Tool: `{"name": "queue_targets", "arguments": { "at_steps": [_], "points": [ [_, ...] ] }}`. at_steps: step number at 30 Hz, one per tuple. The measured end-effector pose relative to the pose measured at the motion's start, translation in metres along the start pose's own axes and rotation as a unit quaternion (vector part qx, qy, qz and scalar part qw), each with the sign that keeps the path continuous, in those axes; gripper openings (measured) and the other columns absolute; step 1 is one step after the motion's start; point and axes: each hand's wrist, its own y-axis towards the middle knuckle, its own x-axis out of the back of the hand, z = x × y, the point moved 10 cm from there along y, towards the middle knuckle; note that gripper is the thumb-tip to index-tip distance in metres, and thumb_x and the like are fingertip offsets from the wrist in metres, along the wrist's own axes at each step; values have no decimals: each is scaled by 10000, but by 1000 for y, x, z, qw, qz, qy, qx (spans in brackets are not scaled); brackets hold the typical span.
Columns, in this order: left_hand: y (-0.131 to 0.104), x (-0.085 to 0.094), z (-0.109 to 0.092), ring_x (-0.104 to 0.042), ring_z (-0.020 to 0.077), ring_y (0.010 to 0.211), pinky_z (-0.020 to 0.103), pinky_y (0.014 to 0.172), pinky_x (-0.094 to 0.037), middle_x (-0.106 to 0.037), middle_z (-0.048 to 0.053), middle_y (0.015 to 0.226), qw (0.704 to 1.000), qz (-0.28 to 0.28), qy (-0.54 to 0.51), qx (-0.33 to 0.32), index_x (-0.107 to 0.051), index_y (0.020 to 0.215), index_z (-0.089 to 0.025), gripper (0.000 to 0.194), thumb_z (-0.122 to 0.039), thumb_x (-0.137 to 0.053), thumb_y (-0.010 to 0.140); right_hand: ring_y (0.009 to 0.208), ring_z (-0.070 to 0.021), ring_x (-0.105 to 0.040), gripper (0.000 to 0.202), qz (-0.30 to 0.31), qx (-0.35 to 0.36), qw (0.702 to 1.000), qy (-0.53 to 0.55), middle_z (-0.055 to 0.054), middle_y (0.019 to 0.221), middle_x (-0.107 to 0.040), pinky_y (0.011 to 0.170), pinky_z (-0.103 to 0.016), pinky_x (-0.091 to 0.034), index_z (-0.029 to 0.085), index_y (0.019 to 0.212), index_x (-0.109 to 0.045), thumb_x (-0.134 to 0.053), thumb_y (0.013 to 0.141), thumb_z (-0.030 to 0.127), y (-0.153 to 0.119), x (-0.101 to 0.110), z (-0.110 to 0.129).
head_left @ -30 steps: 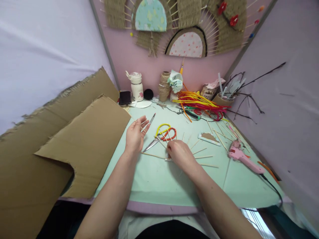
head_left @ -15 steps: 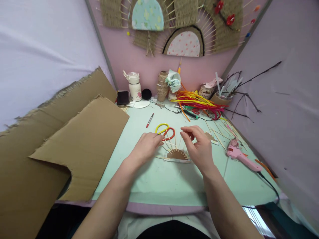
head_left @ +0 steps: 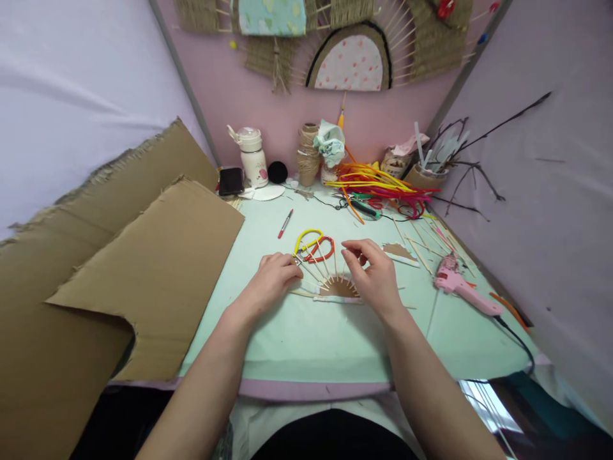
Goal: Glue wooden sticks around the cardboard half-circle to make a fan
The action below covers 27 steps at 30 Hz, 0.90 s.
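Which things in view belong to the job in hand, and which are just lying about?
Likely part of the job:
half-round cardboard
fanned sticks
perhaps the scissors and glue gun

Apparently lying about:
white bottle
twine cone
pen

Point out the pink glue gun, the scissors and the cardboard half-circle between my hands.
Pink hot glue gun (head_left: 467, 294): head view, on its handle.
Scissors (head_left: 314, 260): head view, on the red handle loop.
Cardboard half-circle with sticks (head_left: 338, 289): head view, on its bare brown face.
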Motion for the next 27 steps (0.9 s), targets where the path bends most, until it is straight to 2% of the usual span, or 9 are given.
{"name": "queue_targets", "arguments": {
  "at_steps": [9,22,25,27],
  "points": [
    [3,5,-8,-475,235,966,455,931,-296,-637,64,916,995,-3,99,-4,-696,841,-224,202,-162,-518,914,731,-146,-579,153,22,-4,1000,6,-34,866,-678,703,-301,-467,199,923,-672,-540,931,277,-2,-4,-1],
    [5,-1,-6,-493,226,990,435,928,-313,-647,55,956,996,-8,83,-8,-702,929,-249,187,-204,-521,940,753,-150,-585,145,38,-12,999,9,-40,887,-684,704,-294,-456,202,913,-666,-537,932,265,-3,-8,-3],
    [5,6,-1,-524,231,1017,425,915,-339,-667,63,1001,997,-13,77,12,-705,995,-247,182,-228,-533,938,752,-147,-585,144,36,-9,999,14,-38,884,-682,707,-291,-452,196,908,-666,-540,933,260,-3,-7,-3],
    [8,19,6,-551,235,1015,414,902,-368,-679,68,1015,996,-24,75,40,-711,1018,-245,187,-249,-547,929,748,-148,-585,145,33,-10,999,17,-38,881,-684,708,-292,-451,197,907,-666,-538,933,260,-3,-6,-4]
  ]
}}
